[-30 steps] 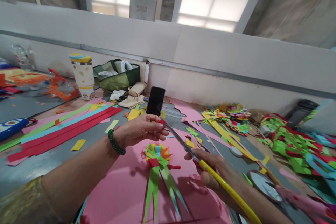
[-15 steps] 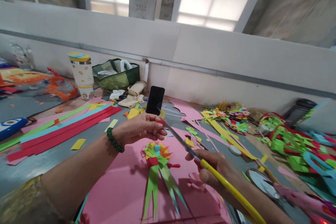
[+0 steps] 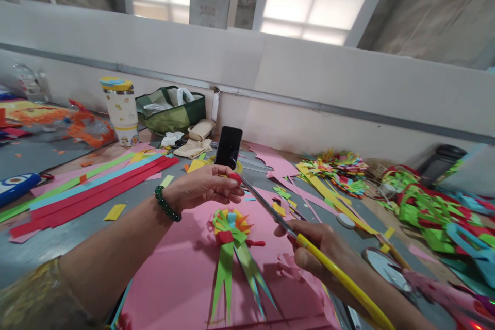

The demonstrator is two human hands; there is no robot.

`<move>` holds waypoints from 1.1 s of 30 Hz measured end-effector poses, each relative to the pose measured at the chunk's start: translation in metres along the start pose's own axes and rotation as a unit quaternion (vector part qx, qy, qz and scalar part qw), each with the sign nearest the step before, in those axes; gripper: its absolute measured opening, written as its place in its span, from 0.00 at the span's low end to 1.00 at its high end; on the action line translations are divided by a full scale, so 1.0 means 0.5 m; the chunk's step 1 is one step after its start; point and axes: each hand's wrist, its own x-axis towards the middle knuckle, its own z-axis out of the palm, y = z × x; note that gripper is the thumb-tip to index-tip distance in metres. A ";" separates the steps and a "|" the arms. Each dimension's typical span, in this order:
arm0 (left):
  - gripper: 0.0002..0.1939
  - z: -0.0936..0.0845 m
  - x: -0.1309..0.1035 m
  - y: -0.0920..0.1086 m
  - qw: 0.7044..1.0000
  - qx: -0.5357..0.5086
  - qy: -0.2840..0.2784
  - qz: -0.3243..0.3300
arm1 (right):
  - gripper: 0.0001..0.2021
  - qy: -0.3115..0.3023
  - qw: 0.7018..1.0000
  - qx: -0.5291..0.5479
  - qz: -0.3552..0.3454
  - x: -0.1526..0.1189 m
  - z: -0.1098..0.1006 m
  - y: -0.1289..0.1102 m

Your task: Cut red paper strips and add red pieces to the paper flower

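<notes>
Between the thumb and fingers of my left hand (image 3: 211,184), closed in a pinch, is a small red paper piece (image 3: 234,178). My right hand (image 3: 315,245) is wrapped round yellow-handled scissors (image 3: 340,277), seen edge-on. Their long metal blades (image 3: 266,206) point up and left, with the tip at the red piece; whether the blades are apart I cannot tell. Below both hands, a paper flower (image 3: 232,221) with orange, green and blue petals and notched green tails (image 3: 223,276) lies on a pink sheet (image 3: 166,278).
Red paper strips (image 3: 96,191) lie at left, near a tumbler (image 3: 121,113) and a green bag (image 3: 174,113). A phone (image 3: 229,147) stands propped ahead. Paper flowers (image 3: 344,165), green paper pieces (image 3: 433,211) and a pink glue gun (image 3: 441,289) are at right.
My left hand has shifted very slightly up and left, with the red paper piece still in its pinch. The scissors have hardly moved.
</notes>
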 end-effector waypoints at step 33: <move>0.14 -0.008 0.004 -0.003 1.000 -0.020 -0.003 0.009 | 0.38 0.015 0.998 -0.069 0.001 0.000 -0.001 -0.006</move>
